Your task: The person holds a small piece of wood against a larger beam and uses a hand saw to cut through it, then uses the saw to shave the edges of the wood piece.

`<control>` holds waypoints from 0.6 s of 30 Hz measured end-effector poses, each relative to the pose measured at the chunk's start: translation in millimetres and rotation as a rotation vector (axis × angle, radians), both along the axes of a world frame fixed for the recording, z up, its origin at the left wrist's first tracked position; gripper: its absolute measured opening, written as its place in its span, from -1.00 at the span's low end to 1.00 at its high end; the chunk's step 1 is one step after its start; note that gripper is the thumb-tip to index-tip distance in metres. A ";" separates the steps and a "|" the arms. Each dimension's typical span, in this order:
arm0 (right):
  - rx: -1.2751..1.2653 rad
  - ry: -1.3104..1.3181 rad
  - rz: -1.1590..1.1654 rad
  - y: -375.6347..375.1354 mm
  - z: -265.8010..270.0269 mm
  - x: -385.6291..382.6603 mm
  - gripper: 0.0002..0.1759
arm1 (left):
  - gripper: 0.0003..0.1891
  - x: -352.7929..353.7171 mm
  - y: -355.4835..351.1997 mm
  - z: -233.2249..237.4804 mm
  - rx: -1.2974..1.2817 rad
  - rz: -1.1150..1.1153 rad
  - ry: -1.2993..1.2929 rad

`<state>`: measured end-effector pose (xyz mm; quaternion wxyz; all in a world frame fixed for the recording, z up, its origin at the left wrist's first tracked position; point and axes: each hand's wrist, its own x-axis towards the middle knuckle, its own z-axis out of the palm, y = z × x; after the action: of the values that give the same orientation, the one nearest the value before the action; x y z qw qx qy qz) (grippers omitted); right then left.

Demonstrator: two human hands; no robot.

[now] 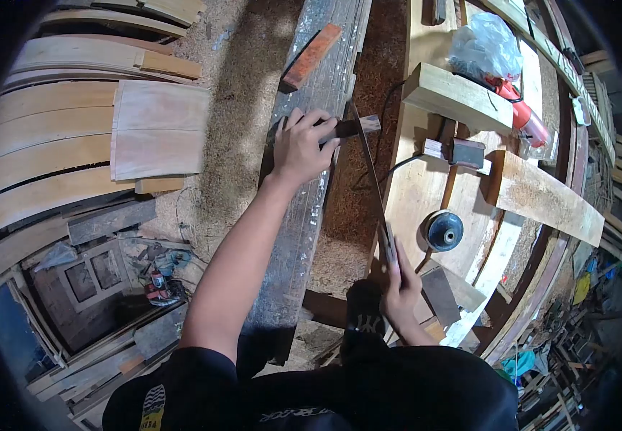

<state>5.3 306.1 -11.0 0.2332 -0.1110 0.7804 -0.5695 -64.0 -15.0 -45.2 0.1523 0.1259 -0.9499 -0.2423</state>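
1. I see two bare hands through the head camera: one left hand [302, 147] and one right hand [402, 291].
2. There is one short, dark brown wooden stick [344, 129] with a paler end. The left hand's fingers bend over it and hold it at the edge of the long, grey, paint-spotted wooden bench [289, 244].
3. There is one long, thin, dark metal blade [373, 172]. The right hand is closed around its near end. The far part crosses the stick, just beside the left fingers.
4. I cannot tell if the blade bites into the stick. I see the blade almost on its thin side, so I can't make out any teeth.
5. The left hand hides much of the stick, and the right hand hides the blade's near end.
6. The stick pokes out from under the left hand, toward the blade's side. It is well apart from the right hand.
7. I count one orange-red wooden block [313, 56] on the bench, one round black disc [444, 230] and one clear plastic bag [487, 44].
8. The bag partly covers one red tool [530, 122].
9. Dark, round edges cut off my view.
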 end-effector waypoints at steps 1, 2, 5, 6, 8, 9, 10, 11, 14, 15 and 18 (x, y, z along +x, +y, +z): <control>-0.032 -0.054 -0.019 2.9 5.7 2.9 -0.50 | -0.75 1.3 1.3 0.2 0.001 0.001 0.002; -0.027 -0.061 -0.020 1.7 6.3 1.7 -0.50 | -0.75 3.7 3.0 0.6 0.005 0.000 -0.004; -0.046 -0.033 -0.023 -49.2 8.2 -40.7 -0.52 | -0.74 1.2 0.7 2.7 -0.034 -0.020 -0.005; -0.048 -0.033 -0.021 -63.7 9.7 -53.1 -0.52 | -0.74 0.7 -0.2 2.3 -0.036 -0.018 -0.004; -0.014 -0.184 -0.031 -80.0 14.3 -66.1 -0.53 | -0.73 0.9 -0.5 -0.7 -0.007 -0.002 -0.027; -0.038 -0.139 -0.035 -73.4 10.1 -60.7 -0.54 | -0.73 1.7 1.0 -0.6 -0.006 -0.010 -0.031; -0.040 -0.138 -0.037 -62.6 4.8 -50.8 -0.54 | -0.73 1.8 1.6 0.4 -0.012 -0.004 -0.017; -0.071 0.024 -0.034 -47.0 -0.1 -36.5 -0.54 | -0.73 1.1 1.3 0.4 -0.019 0.005 -0.001; -0.033 0.058 -0.002 1.0 11.1 -7.0 -0.54 | -0.73 1.4 4.2 3.8 0.008 0.019 -0.007; 0.033 -0.067 0.013 5.8 20.5 -4.3 -0.53 | -0.73 2.0 4.6 0.6 0.016 0.021 0.021; -0.043 0.024 -0.026 -29.2 4.3 -32.4 -0.53 | -0.72 0.8 3.5 0.2 -0.014 0.002 0.023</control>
<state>-27.1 276.8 -6.8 0.2140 -0.1128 0.7722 -0.5876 -63.2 -11.5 -45.1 0.1646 0.1231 -0.9496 -0.2367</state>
